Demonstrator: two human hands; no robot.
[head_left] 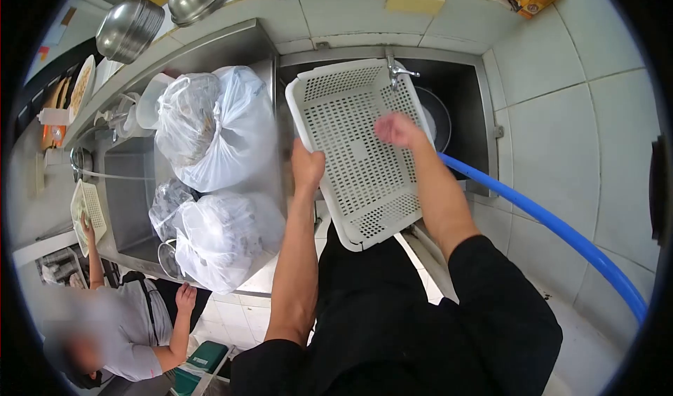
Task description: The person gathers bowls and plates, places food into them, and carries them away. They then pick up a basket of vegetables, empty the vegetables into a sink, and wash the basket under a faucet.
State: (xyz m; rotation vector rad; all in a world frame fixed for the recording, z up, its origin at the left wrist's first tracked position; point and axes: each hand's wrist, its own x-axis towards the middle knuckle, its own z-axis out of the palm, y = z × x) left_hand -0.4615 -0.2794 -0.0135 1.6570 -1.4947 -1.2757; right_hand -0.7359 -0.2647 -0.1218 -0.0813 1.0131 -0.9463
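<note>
A white perforated plastic basket (359, 149) is tilted over the sink, its near end close to my body. My left hand (307, 166) is closed on the basket's left rim. Inside the basket's outline, near its right side and below the tap (392, 70), is my right hand (397, 130). Its fingers look curled but are smeared by motion, and I cannot make out anything in them. Partly covered by the basket, a round dark pan or bowl (443, 119) sits in the sink (471, 101).
A blue hose (540, 210) runs from the sink to the lower right. Tied plastic bags (242, 126) lie on the steel counter at left. Metal bowls (130, 30) stand on the ledge. A co-worker (133, 319) at left holds another white basket (88, 210).
</note>
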